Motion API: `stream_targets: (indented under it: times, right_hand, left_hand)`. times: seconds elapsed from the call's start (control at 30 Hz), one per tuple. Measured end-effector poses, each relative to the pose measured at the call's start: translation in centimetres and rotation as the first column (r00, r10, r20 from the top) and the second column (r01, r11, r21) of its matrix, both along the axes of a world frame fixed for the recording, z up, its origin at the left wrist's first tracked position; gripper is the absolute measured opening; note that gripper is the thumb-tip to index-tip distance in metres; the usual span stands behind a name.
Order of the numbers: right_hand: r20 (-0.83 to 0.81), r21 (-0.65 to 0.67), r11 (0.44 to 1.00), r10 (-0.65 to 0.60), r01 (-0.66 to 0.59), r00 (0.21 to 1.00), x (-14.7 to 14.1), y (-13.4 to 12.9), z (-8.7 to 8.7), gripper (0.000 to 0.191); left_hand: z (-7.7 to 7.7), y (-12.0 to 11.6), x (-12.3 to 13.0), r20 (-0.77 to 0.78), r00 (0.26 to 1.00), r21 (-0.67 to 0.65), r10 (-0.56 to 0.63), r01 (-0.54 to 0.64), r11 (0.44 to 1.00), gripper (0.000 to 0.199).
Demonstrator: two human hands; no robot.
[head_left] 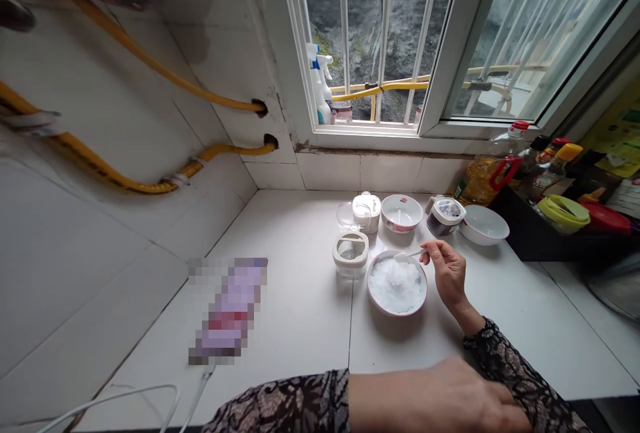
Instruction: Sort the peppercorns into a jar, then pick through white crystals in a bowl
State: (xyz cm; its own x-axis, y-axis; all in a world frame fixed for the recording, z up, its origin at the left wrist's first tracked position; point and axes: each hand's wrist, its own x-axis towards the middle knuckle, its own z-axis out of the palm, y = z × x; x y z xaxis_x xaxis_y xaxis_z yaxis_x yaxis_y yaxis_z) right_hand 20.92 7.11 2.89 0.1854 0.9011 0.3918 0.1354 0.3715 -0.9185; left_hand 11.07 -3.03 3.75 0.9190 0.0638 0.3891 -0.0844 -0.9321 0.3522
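Note:
My right hand (447, 272) pinches the handle of a small white spoon (410, 255), whose bowl end rests at the far edge of the white grains. Those grains (397, 281) fill a shallow white bowl (399, 312) with a pink rim. My left hand (465, 396) lies low in the picture, its forearm crossing in front of me toward my right sleeve; its fingers are blurred and partly cut off. Behind the bowl are a lidded clear container (351, 253), a white jar (367, 212) with its clear lid raised, a flowered bowl (401, 214) and a dark-filled jar (444, 215).
A white bowl (484, 225) stands at the right, beside an oil bottle (487, 166) and a black rack (530, 226) of condiments. On the left, a blurred-out purple object (233, 310) lies with a white cable (200, 393). Yellow hoses (120, 176) run along the wall.

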Motion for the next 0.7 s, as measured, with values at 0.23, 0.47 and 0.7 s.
stream_targets:
  times: [0.23, 0.47, 0.7]
  right_hand:
    - [-0.037, 0.007, 1.000, 0.029, -0.028, 0.999, -0.1, -0.4, 0.3, 0.031]
    - [0.071, 0.027, 1.000, -0.004, 0.002, 0.997, -0.1, -0.7, 0.3, 0.032]
    - [0.122, 0.051, 0.997, -0.064, 0.058, 0.990, 0.3, -0.5, 0.3, 0.032]
  left_hand:
    - [1.2, 3.8, -7.5, 0.453, 0.815, 0.425, 0.361, -0.554, 0.716, 0.015]
    - [-2.4, 6.3, -13.4, 0.486, 0.719, 0.358, 0.497, -0.683, 0.637, 0.016]
    - [-2.9, 6.0, -13.1, 0.379, 0.765, 0.367, 0.521, -0.641, 0.674, 0.022]
